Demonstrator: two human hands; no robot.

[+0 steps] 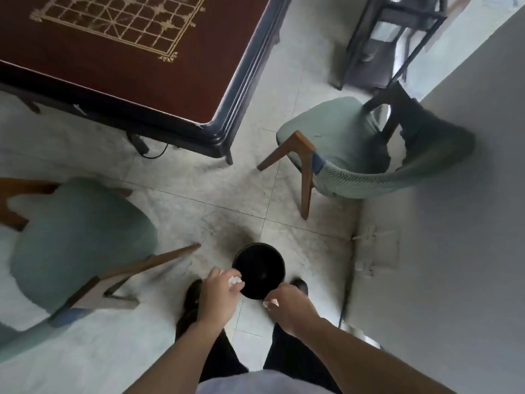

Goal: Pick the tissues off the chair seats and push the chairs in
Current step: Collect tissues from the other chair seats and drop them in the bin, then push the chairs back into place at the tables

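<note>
No readable brand or text anywhere; the only marking is a gold grid point(113, 22) with ornate corners inlaid on the dark red surface point(176, 89) at 11 o'clock.

Left hand point(217, 294) is pinching a crumpled white tissue point(235, 280), fingers curled round it, right at the 9 o'clock rim of the black bin point(259, 270). Right hand point(287, 304) is gripping a second tissue point(271, 302), only a small white bit showing past the fingers, just off the bin's 5 o'clock edge. Bin is standing on the tiled floor point(227, 200) between the feet, dark shoes point(299, 285) partly hidden behind the hands.

Left chair point(79, 231) at 9 o'clock, green seat, wooden legs, heavily blurred and cut off by the frame edge; it is standing apart from the surface. Right chair point(335, 137) at 2 o'clock, green seat and curved back, also standing off the surface's corner. Both seats are showing no tissue.

A dark metal stand point(397, 38) is sitting at 1 o'clock, beyond the right chair, its top cut off. A grey wall point(468, 251) is running down the right side. A black cable point(154, 155) is looping on the floor under the surface edge. Something small and white at the wall base, 3 o'clock, is too blurred to identify.
</note>
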